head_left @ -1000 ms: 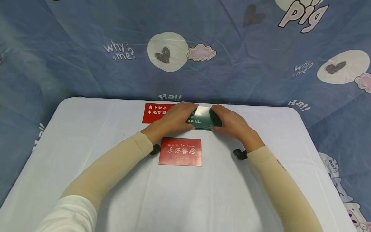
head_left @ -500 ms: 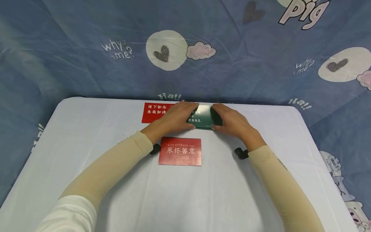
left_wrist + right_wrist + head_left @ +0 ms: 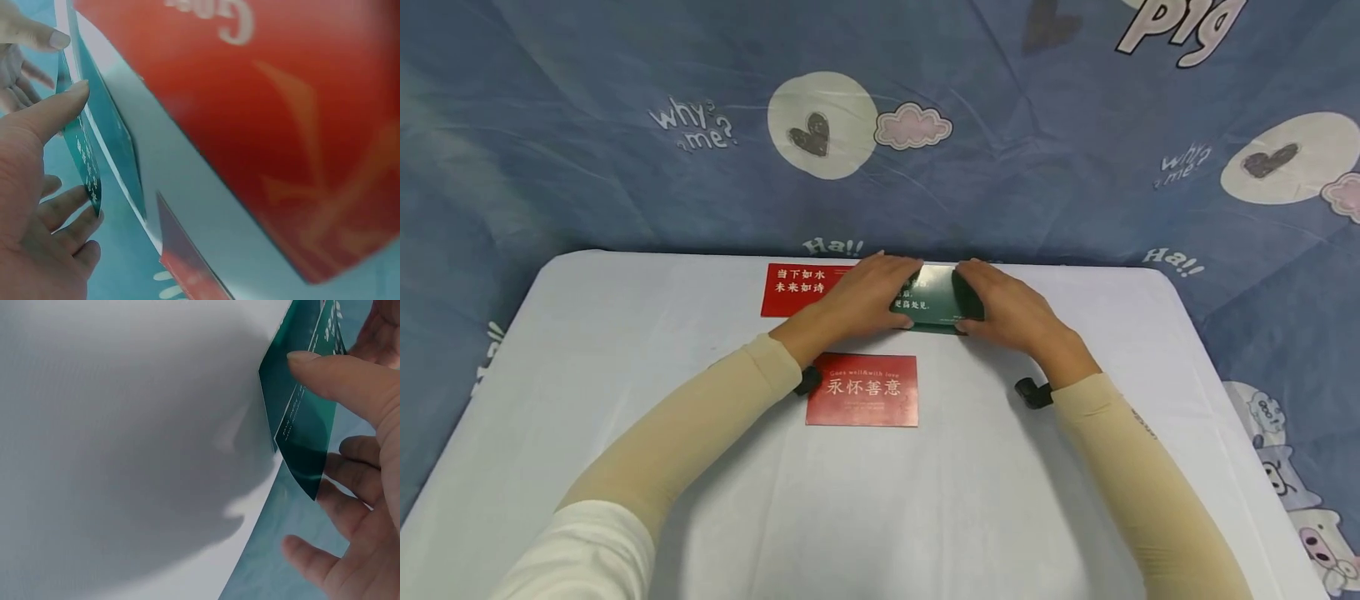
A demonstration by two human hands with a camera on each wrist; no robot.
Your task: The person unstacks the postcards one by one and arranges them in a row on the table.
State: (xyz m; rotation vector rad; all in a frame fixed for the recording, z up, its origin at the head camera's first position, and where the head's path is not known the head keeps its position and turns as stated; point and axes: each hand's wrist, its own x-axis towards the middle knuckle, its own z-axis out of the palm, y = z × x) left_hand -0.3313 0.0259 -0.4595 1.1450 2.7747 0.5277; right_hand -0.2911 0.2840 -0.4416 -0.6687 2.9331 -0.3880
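Note:
Both hands hold a green card [image 3: 936,293] with white lettering by its two ends, at the back of the table. The left hand [image 3: 868,293] grips its left end, thumb on the near edge and fingers on the far edge. The right hand [image 3: 1011,308] grips the right end the same way. In the right wrist view the held card bows slightly and stands over another green card [image 3: 281,375] on the table. A red card [image 3: 796,287] with white writing lies left of them, partly hidden by the left hand. Closer to the person lies a second red card [image 3: 863,392].
A white cloth [image 3: 865,517] covers the table. Its back edge runs just behind the cards, against a blue printed curtain [image 3: 625,183]. Dark wrist cameras [image 3: 1033,393] sit under the sleeves; the left one overlaps the front red card's edge.
The held green card and both hands have shifted slightly right and away from the person. More of the lower green card shows below it. The red cards stay put while the view shifts slightly.

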